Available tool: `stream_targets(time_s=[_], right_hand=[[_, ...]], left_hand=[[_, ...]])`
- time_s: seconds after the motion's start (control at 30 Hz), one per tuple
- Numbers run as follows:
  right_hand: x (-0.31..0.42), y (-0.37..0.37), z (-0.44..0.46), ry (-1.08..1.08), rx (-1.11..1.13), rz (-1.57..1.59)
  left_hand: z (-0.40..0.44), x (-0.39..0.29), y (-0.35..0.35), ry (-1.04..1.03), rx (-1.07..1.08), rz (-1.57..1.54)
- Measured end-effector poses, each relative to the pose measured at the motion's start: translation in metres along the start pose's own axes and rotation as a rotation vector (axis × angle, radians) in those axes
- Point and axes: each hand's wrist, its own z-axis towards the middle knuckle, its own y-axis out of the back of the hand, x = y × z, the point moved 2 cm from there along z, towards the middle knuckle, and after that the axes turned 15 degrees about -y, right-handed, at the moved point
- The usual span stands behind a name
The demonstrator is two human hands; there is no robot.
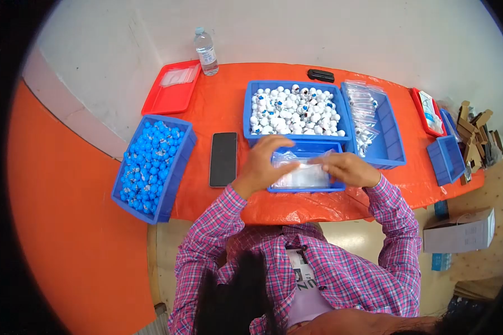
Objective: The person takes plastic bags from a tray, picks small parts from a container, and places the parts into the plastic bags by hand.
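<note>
My left hand (264, 165) is over the left side of a small blue tray (307, 190), thumb and fingers apart, holding nothing. Clear plastic bags (303, 177) lie stacked in that tray. From the right comes my right hand (349, 168), its fingers pinched at the edge of a clear plastic bag (322, 154) above the stack; the grip is partly blurred. Just behind stands a blue bin (296, 137) of small white balls (288, 111), some with blue or dark marks.
At left, a blue bin (176, 181) holds blue balls. A phone (223, 159) lies beside it. Filled bags (363, 111) lie in a right-hand blue bin (390, 134). A red tray (166, 103), water bottle (207, 54), black object (321, 75) and small blue bin (446, 159) surround these.
</note>
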Motion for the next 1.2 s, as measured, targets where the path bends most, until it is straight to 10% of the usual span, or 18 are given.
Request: stream_targets(time_s=[0.23,0.8,1.03,1.2], right_hand=[[0.040,-0.011,-0.013,0.001,0.060,-0.502],[0.039,0.031,0.048,0.179,-0.037,0.030],[0.008,0.029,0.123,-0.206,-0.414,-0.613],[0.003,0.021,0.143,-0.208,-0.273,-0.617]], left_hand=[[0.005,-0.002,-0.055,-0.179,0.457,-0.200],[-0.003,0.022,-0.053,0.281,0.117,-0.674],[0.000,0.024,-0.053,0.332,0.065,-0.799],[0.000,0.025,-0.053,0.375,0.076,-0.813]])
